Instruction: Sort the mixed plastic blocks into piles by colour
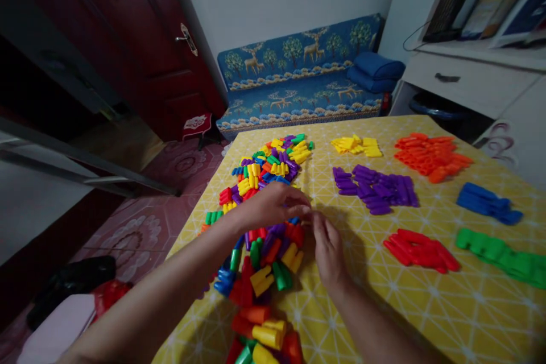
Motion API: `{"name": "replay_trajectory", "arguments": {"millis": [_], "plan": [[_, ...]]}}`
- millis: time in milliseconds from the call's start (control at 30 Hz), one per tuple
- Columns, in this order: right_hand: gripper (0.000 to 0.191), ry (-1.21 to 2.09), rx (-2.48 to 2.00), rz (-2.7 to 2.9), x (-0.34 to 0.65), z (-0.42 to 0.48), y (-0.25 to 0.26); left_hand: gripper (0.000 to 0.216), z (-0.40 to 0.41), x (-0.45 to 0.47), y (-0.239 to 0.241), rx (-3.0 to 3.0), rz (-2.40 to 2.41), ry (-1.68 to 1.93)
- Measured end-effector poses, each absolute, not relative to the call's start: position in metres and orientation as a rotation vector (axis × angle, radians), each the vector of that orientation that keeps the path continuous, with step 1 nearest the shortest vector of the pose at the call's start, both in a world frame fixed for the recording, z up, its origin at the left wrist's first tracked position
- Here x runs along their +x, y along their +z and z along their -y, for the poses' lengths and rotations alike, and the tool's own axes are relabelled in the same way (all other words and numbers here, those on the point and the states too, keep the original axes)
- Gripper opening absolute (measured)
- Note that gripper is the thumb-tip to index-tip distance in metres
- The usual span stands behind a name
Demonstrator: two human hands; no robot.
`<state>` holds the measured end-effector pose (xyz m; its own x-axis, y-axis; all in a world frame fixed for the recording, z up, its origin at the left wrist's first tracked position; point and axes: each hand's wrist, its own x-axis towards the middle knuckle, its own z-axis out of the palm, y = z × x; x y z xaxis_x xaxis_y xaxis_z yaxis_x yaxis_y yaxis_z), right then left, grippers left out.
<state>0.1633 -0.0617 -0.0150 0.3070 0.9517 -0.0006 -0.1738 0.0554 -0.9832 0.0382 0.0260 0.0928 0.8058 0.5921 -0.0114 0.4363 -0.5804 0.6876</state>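
Observation:
A long mixed pile of plastic bullet-shaped building blocks (261, 281) runs down the left side of the table, in red, yellow, green, blue, purple and orange. Over its right edge, my left hand (279, 205) reaches in with bent fingers. My right hand (329, 247) meets it fingertip to fingertip beside the pile. Both hands look pinched closed; whatever lies between the fingers is hidden. Sorted by colour to the right are yellow blocks (356, 146), purple blocks (375, 187), orange blocks (429, 154), red blocks (421, 250), blue blocks (488, 203) and joined green blocks (503, 253).
A yellow patterned cloth (341, 327) covers the table. Behind it stands a blue sofa (294, 85) with deer and trees. A white cabinet (473, 82) is at the right, a dark red door (140, 40) at the left. A small stool (198, 125) stands near the sofa.

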Motion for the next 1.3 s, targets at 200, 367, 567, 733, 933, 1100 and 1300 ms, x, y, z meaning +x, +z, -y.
{"name": "replay_trajectory", "arguments": {"millis": [200,367,567,733,933,1100,1300], "plan": [[0.047,1.066,-1.248,0.869,0.163,0.066,-0.006,0.026,-0.115,0.054,0.092,2.365,-0.948,0.352],[0.043,1.078,-1.264,0.879,0.164,0.066,-0.006,0.028,-0.193,0.068,0.071,2.593,-1.163,0.621],[0.040,1.096,-1.270,0.885,0.165,0.070,-0.009,0.059,-0.263,0.103,0.049,2.691,-1.335,0.548],[0.042,1.239,-1.232,0.735,0.161,0.073,-0.004,0.066,-0.300,0.124,0.029,2.688,-1.384,0.246],[0.042,1.245,-1.216,0.754,0.162,0.070,-0.002,0.054,-0.302,0.124,0.017,2.590,-1.426,0.068],[0.046,1.165,-1.247,0.872,0.166,0.068,-0.009,0.047,-0.277,0.113,0.028,2.686,-1.245,0.076],[0.046,1.022,-1.237,0.714,0.170,0.062,-0.020,0.044,-0.211,0.084,0.053,2.738,-1.004,-0.046]]}}
